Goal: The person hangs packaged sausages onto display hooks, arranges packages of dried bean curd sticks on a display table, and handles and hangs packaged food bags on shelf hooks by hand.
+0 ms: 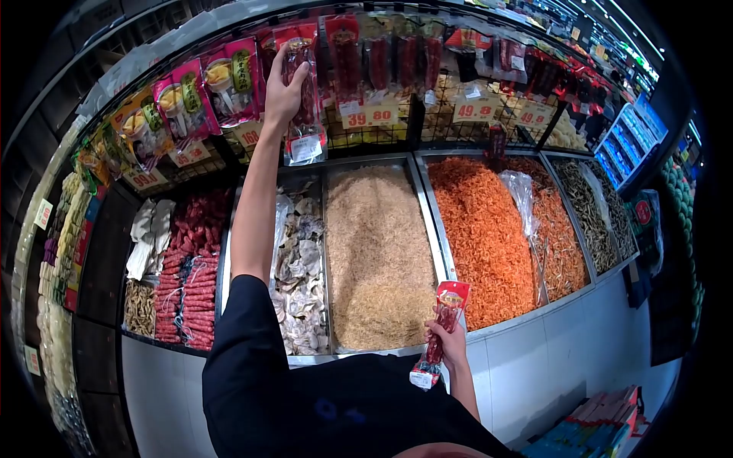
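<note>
My left hand (283,95) reaches up to the hanging rack, with its thumb and fingers about the left side of a clear, red-topped sausage packet (308,103). A white label shows at that packet's lower end. Some of the fingers are hidden from view. Low in front of my body, my right hand (452,343) is closed around another sausage packet (434,347), held tilted, its red top up and its white label down. Similar sausage packets (343,61) hang to the right of my left hand.
Below the rack stand metal-edged bins of pale dried shrimp (374,237), orange dried shrimp (477,237), and loose sausages (200,294). Pink food bags (229,80) hang at the left, price signs (369,116) along the rack. Stacked boxes (595,427) sit at the lower right.
</note>
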Motion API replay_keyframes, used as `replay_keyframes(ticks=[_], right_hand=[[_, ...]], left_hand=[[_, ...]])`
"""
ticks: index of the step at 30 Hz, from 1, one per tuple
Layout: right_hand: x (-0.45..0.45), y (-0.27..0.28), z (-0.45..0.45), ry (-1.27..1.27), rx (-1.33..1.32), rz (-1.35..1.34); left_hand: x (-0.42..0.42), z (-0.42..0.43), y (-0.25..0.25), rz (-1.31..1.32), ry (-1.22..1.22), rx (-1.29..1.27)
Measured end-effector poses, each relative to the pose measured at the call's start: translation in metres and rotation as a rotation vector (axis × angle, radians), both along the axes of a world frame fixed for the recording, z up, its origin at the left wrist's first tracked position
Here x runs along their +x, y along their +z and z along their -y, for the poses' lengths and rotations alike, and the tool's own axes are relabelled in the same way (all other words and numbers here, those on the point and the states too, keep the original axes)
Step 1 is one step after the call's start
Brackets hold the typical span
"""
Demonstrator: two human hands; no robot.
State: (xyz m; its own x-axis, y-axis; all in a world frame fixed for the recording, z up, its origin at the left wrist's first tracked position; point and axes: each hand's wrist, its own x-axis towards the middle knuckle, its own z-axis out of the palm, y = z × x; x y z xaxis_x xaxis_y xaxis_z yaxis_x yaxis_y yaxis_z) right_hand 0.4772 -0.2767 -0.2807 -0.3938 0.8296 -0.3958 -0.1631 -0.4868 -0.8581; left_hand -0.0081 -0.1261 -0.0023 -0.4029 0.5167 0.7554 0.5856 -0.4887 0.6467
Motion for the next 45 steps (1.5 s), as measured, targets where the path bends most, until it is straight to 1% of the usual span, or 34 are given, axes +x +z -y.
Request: replay_keyframes(ticks=[2,4,7,8,11,15,17,19,20,22,23,25,26,27,29,30,31,32,33,35,36,37,39,41,43,45], right_hand=[[0.0,0.002,0.0,0.001,-0.005,-0.003],[0.0,0.004,0.001,0.0,-0.01,-0.006],[0.0,0.006,0.001,-0.008,-0.024,-0.021],[0.0,0.006,0.001,-0.012,-0.031,-0.022],[0.001,0.005,0.001,-0.015,-0.041,-0.026],[0.002,0.005,0.001,0.004,-0.041,-0.027],[0.002,0.001,0.0,0.008,-0.037,-0.019],[0.001,-0.002,-0.001,0.013,-0.031,-0.011],[0.001,-0.003,-0.001,0.018,-0.03,-0.006],[0.001,-0.003,-0.002,0.02,-0.022,0.002],[0.0,-0.003,-0.002,0.019,-0.026,0.003],[0.0,-0.003,-0.003,0.015,-0.027,0.004],[0.0,-0.003,-0.003,0.011,-0.036,-0.009],[0.001,-0.003,-0.003,0.008,-0.048,-0.022],[0.001,-0.006,-0.003,0.004,-0.048,-0.022],[0.002,-0.006,-0.002,0.012,-0.041,-0.002],[0.003,-0.007,-0.002,0.021,-0.033,0.018],[0.003,-0.006,-0.001,0.02,-0.033,0.018],[0.002,-0.004,0.0,0.019,-0.038,0.021],[0.001,-0.005,0.0,0.019,-0.049,0.025],[0.0,-0.007,0.0,0.024,-0.057,0.005],[0.0,-0.009,0.001,0.03,-0.063,-0.015],[-0.003,-0.009,0.0,0.045,-0.085,-0.001],[-0.007,-0.005,-0.001,0.058,-0.113,0.022],[-0.014,-0.002,-0.003,0.081,-0.122,0.038],[-0.017,-0.012,-0.006,0.107,-0.084,0.057]], left_hand=[[-0.002,-0.001,-0.003,-0.032,0.026,0.016],[0.003,0.003,-0.001,0.09,-0.07,-0.025],[-0.003,-0.002,-0.005,0.127,-0.091,-0.025],[-0.009,-0.007,-0.009,0.055,-0.002,0.0],[-0.013,-0.012,-0.009,0.07,-0.019,0.009],[-0.003,-0.011,0.009,0.164,-0.055,-0.072],[-0.018,-0.027,0.013,0.128,0.095,-0.159],[-0.051,-0.056,0.007,0.085,0.129,-0.201],[-0.068,-0.069,0.005,0.046,0.151,-0.262],[-0.074,-0.08,0.008,0.002,0.203,-0.365],[-0.077,-0.084,0.009,0.003,0.2,-0.359],[-0.081,-0.092,0.007,-0.083,0.303,-0.474],[-0.079,-0.092,0.01,-0.051,0.31,-0.584],[-0.072,-0.087,0.01,-0.051,0.307,-0.582],[-0.048,-0.072,0.003,-0.119,0.462,-0.611],[-0.039,-0.066,-0.011,-0.055,0.436,-0.512],[-0.031,-0.056,-0.025,0.004,0.314,-0.35],[-0.006,-0.039,-0.039,0.029,0.349,-0.291],[0.019,-0.021,-0.056,0.062,0.203,-0.189],[0.074,0.022,-0.087,0.171,-0.07,-0.194],[0.104,0.047,-0.094,0.314,-0.277,-0.211],[0.125,0.069,-0.102,0.397,-0.408,-0.251],[0.153,0.11,-0.111,0.363,-0.68,-0.266],[0.182,0.145,-0.084,0.286,-0.947,0.036],[0.212,0.173,-0.048,0.332,-1.238,0.388],[0.235,0.192,-0.006,0.27,-1.495,0.651]])
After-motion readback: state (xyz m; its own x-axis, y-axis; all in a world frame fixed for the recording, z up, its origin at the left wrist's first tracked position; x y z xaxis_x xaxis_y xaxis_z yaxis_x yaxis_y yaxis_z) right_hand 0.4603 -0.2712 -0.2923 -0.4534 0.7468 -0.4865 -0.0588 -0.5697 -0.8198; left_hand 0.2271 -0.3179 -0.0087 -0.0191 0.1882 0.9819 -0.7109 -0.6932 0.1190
